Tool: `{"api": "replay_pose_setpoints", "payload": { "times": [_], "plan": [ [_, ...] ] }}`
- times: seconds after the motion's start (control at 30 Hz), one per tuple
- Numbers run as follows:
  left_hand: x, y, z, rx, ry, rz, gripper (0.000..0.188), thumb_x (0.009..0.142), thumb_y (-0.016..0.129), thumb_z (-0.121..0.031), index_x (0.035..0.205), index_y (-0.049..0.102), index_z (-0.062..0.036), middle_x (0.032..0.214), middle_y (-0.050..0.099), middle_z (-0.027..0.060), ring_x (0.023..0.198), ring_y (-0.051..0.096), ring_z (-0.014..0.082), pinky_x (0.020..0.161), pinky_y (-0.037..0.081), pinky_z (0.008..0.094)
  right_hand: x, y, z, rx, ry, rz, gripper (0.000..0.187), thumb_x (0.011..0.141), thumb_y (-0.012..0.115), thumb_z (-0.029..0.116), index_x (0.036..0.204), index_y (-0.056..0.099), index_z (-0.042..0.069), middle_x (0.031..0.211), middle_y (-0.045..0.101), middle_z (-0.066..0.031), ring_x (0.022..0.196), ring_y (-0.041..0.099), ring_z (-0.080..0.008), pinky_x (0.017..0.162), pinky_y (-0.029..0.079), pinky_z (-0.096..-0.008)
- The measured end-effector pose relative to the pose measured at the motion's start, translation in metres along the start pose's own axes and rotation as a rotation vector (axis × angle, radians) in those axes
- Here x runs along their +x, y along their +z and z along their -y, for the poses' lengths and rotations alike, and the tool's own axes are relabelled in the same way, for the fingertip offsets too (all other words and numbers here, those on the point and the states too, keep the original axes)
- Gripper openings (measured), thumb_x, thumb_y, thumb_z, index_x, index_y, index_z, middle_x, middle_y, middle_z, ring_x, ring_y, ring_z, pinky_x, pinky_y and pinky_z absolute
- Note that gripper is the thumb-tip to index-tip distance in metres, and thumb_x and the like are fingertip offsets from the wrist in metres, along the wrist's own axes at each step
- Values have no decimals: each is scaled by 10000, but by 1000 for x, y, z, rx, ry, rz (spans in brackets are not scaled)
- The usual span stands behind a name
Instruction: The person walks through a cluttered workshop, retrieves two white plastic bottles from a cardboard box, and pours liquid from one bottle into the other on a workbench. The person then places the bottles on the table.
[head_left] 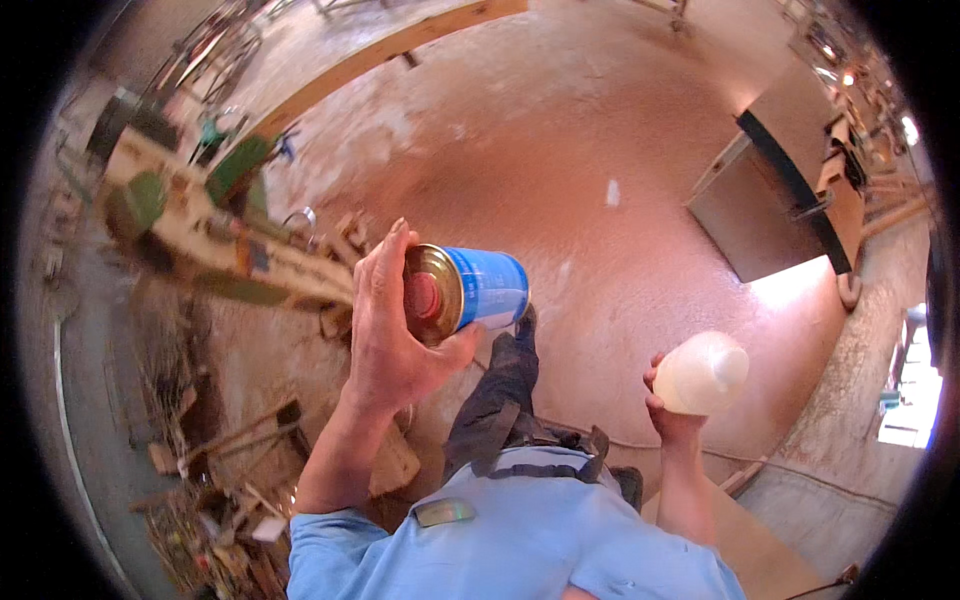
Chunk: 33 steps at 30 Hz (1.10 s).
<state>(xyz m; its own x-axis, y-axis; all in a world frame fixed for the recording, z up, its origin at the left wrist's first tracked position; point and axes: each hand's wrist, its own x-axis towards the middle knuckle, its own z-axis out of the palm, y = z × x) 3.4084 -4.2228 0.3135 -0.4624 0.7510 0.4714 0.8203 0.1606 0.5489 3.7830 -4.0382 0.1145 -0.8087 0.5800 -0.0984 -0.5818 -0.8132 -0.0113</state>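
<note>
My left hand [385,315] is wrapped round a blue metal can [490,285], which lies tilted on its side in the air. The can's gold-coloured end, with a red cap [422,295], faces back toward my palm and thumb. Out to the right, my right hand [675,415] grips a translucent whitish plastic bottle [695,375] with a pale rounded end. Its fingertips show at the bottle's left side, while the bottle hides most of the palm. Can and bottle are held well apart.
A long wooden workbench [230,255] with green parts runs along the left. Wood scraps [240,500] lie heaped at lower left. A brown cabinet-like piece [765,215] with a dark edge stands at right. A cable [800,475] crosses the reddish floor [560,180].
</note>
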Motion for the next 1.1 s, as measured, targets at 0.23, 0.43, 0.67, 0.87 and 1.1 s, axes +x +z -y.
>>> {"api": "replay_pose_setpoints", "payload": {
  "times": [0.23, 0.43, 0.67, 0.87, 1.1],
  "plan": [
    [178, 106, 17, -459, 200, 63, 1185, 594, 933, -134, 1555, 265, 56, 1386, 472, 210, 1259, 519, 346, 1065, 448, 446, 75, 9, 61, 75, -209, 10, 708, 867, 763, 521, 1473, 524, 244, 1511, 432, -200, 1351, 428, -473, 917, 551, -622],
    [313, 167, 9, -449, 260, 229, 1186, 591, 952, -179, 1537, 281, 70, 1413, 430, 226, 1278, 483, 363, 1051, 459, 452, 178, 17, 121, 129, -279, -56, 640, 901, 692, 553, 1436, 565, 226, 1488, 476, -210, 1307, 480, -485, 838, 562, -531],
    [462, 274, 14, -130, 294, 335, 1157, 593, 878, -171, 1563, 275, 8, 1404, 460, 224, 1280, 486, 375, 1068, 446, 493, 323, 11, 221, 217, -289, -159, 794, 916, 563, 681, 1544, 434, 211, 1546, 460, -189, 1329, 515, -484, 955, 532, -633],
    [565, 356, 25, 30, 119, 144, 1052, 610, 799, -91, 1552, 338, -16, 1440, 460, 203, 1322, 475, 376, 1130, 392, 512, 495, 22, 359, 152, -109, -74, 770, 936, 497, 744, 1545, 433, 278, 1549, 479, -125, 1343, 517, -454, 866, 571, -678],
    [668, 398, 53, 60, -176, -48, 1065, 639, 711, -29, 1613, 281, -57, 1504, 405, 201, 1406, 433, 382, 1199, 342, 519, 675, 89, 479, 98, -138, -27, 785, 968, 385, 773, 1480, 521, 193, 1414, 597, -153, 1093, 635, -390, 753, 554, -514]
  ]
}}
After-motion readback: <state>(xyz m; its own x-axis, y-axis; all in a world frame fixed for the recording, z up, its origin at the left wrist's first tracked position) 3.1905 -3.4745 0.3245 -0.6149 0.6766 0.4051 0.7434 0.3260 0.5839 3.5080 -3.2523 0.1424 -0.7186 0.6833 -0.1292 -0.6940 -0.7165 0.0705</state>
